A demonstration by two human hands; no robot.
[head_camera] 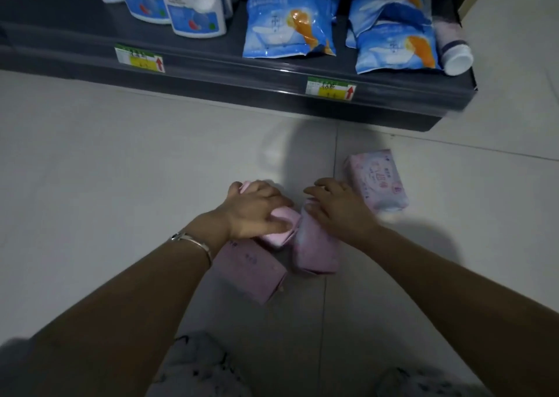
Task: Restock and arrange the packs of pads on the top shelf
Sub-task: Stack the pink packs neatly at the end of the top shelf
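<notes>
Gripping pink packs (279,230): left hand (257,212), right hand (335,212).

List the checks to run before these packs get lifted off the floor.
1. Left grip: ok. The left hand grips the left pack.
2. Right grip: ok. The right hand grips the right pack.
3. All packs gathered: not ok. The purple pack and the far pack lie unheld on the floor.
4. Held packs apart: not ok. Their sides meet between the hands.
5. Room on the top shelf: cannot tell. Only the bottom shelf is in view.
</notes>
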